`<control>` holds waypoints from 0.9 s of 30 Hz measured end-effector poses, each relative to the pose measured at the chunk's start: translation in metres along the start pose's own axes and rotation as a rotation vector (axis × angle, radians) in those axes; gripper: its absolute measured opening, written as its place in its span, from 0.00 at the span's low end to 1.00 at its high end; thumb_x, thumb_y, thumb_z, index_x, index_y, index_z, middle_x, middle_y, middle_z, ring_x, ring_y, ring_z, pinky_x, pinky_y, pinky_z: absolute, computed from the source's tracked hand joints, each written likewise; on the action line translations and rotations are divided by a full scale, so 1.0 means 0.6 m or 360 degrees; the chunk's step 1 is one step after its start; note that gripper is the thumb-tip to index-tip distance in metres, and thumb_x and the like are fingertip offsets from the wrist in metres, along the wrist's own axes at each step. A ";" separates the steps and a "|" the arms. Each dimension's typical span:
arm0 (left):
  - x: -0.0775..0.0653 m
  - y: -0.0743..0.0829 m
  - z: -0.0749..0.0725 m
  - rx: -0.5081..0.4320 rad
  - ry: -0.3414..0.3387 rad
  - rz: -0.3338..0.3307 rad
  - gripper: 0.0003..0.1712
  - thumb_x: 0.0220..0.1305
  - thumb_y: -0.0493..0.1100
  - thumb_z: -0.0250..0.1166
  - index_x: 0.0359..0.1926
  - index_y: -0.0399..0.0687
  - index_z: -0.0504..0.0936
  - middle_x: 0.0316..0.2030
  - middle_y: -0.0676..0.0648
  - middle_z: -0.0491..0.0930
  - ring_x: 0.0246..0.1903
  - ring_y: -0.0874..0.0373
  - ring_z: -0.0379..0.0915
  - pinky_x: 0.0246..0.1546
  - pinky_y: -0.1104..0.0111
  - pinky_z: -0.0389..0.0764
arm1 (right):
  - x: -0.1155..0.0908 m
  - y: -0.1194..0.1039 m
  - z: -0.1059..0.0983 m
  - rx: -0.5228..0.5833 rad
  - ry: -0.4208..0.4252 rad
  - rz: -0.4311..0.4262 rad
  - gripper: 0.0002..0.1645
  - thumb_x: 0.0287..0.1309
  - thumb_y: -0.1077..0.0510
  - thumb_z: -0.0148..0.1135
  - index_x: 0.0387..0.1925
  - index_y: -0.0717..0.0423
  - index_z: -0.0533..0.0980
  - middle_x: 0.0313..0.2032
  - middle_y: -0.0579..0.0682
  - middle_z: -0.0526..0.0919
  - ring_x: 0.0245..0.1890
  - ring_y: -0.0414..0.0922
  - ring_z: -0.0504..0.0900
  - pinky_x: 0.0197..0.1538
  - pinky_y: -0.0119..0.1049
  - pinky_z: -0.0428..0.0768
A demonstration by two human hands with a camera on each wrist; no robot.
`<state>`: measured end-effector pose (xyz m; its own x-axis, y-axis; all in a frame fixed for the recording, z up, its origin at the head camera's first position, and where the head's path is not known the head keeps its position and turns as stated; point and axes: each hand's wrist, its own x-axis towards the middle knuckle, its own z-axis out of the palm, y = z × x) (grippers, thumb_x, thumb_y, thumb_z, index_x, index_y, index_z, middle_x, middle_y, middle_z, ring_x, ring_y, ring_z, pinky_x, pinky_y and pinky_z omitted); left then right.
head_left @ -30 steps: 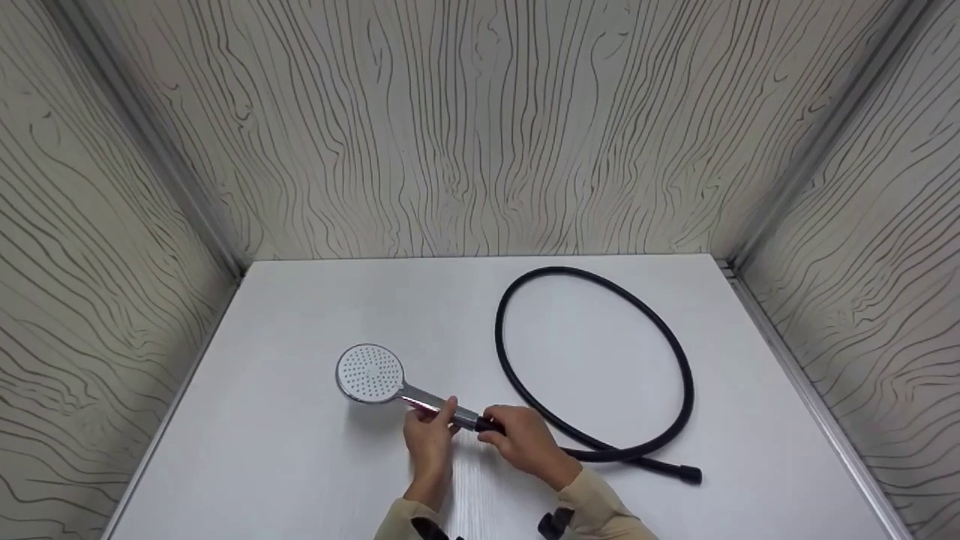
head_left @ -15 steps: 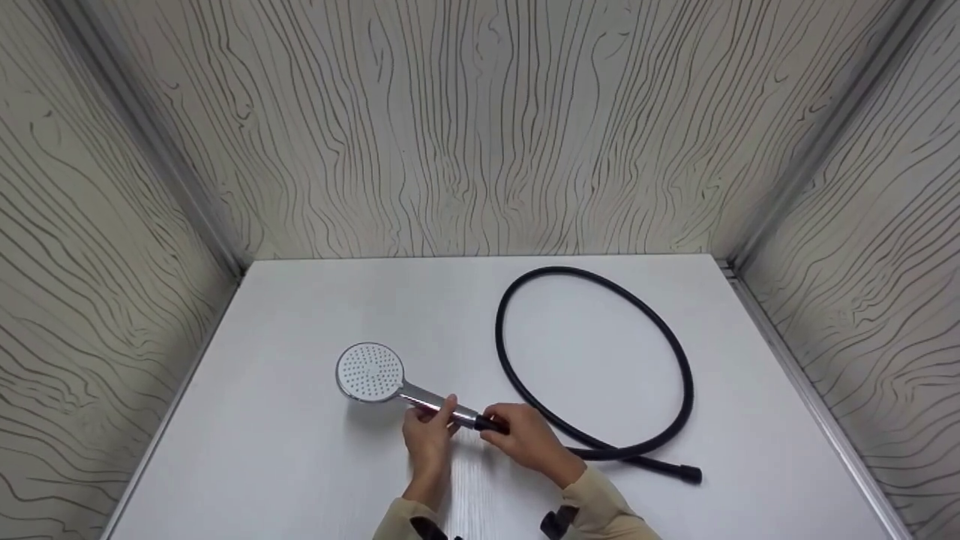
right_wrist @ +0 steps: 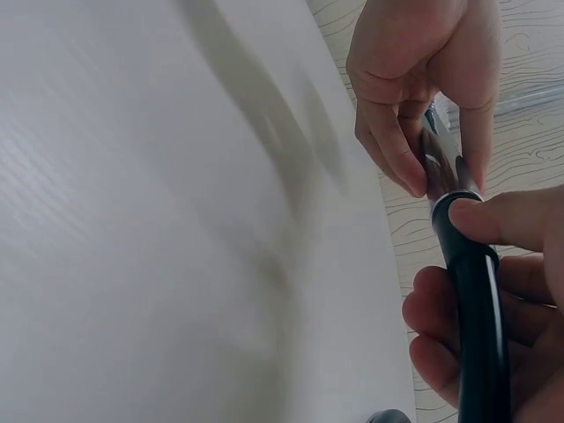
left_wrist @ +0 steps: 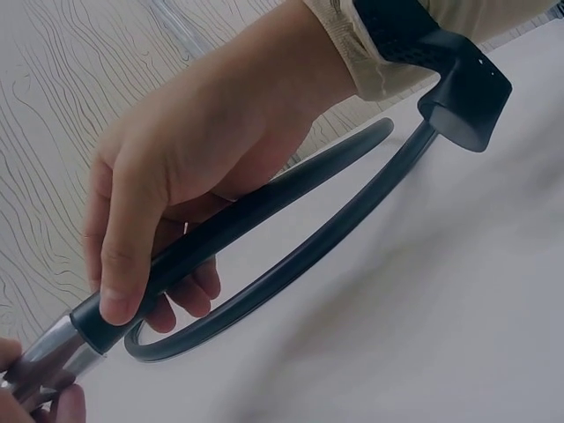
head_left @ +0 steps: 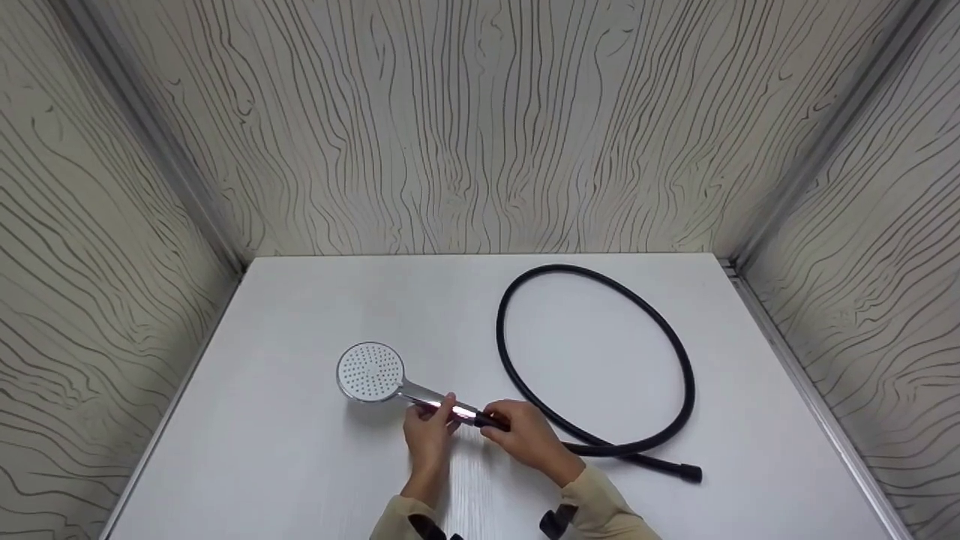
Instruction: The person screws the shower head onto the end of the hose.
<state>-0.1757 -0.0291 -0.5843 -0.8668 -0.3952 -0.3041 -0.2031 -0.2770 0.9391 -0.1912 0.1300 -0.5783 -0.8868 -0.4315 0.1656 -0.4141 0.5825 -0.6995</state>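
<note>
A chrome hand shower (head_left: 370, 372) with a white, dotted spray face points to the left in the head view. My left hand (head_left: 427, 441) grips its handle between thumb and fingers. The black hose (head_left: 684, 367) meets the handle's lower end, and my right hand (head_left: 529, 441) pinches the hose's end piece (right_wrist: 454, 231) there. In the right wrist view, the thumb lies on that collar, right against the chrome handle (right_wrist: 441, 163), with fingers curled beneath the hose. The left wrist view shows the right hand (left_wrist: 189, 154) around the hose and only the left fingertips (left_wrist: 70, 407).
The hose lies in a large loop on the white table (head_left: 300, 315), crossing itself near the right forearm. Its other end, with a black fitting (head_left: 690, 473), points right. Wood-patterned panels (head_left: 480, 135) stand at the back and both sides.
The right hand has shifted very slightly along with the hose end piece. The left hand and the hand shower have stayed nearly in place.
</note>
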 end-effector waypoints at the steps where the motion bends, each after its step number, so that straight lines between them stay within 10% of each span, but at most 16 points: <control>1: 0.001 0.000 0.000 -0.0008 -0.0001 0.0000 0.29 0.64 0.42 0.66 0.55 0.27 0.64 0.47 0.32 0.76 0.46 0.42 0.82 0.47 0.59 0.85 | 0.000 0.000 0.000 -0.0005 0.0005 -0.0004 0.10 0.55 0.58 0.69 0.39 0.58 0.82 0.31 0.47 0.83 0.28 0.31 0.73 0.32 0.26 0.74; 27: 0.007 -0.003 -0.006 -0.0009 0.0058 0.0008 0.21 0.62 0.36 0.65 0.49 0.25 0.69 0.38 0.34 0.80 0.37 0.50 0.83 0.39 0.66 0.86 | 0.004 -0.004 0.002 -0.0023 -0.0002 0.0030 0.08 0.55 0.59 0.69 0.37 0.56 0.82 0.32 0.47 0.82 0.31 0.32 0.77 0.32 0.25 0.76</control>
<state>-0.1777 -0.0334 -0.5876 -0.8506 -0.4282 -0.3052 -0.1963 -0.2799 0.9397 -0.1923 0.1266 -0.5773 -0.8942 -0.4213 0.1518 -0.4003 0.6003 -0.6924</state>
